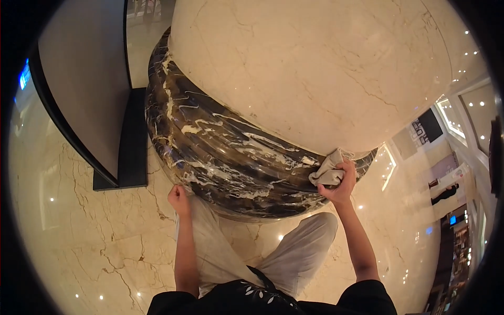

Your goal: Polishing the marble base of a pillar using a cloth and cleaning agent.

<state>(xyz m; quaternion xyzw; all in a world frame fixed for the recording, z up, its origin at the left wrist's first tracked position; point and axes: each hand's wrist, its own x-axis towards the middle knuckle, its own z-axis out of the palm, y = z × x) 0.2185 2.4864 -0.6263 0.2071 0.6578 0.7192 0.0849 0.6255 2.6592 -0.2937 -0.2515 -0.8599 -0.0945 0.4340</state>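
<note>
My right hand [341,184] grips a crumpled light-grey cloth [330,170] and presses it to the right part of a dark marble column base [232,153]. The base is rounded and ridged, with white and brown veins. Above it rises the cream marble shaft [299,71] of the column; the cloth lies close to the seam between the two. My left hand [179,199] is curled into a fist at my knee, near the lower left edge of the base. Nothing shows in its fingers.
Left of the column stands an upright panel [84,78] with a black frame on a black foot [132,138]. Glossy cream marble floor [114,244] reflects ceiling lights. My bent legs [299,252] are close to the base. Far right, a person in dark clothes [445,193] is visible near lit shelves [460,252].
</note>
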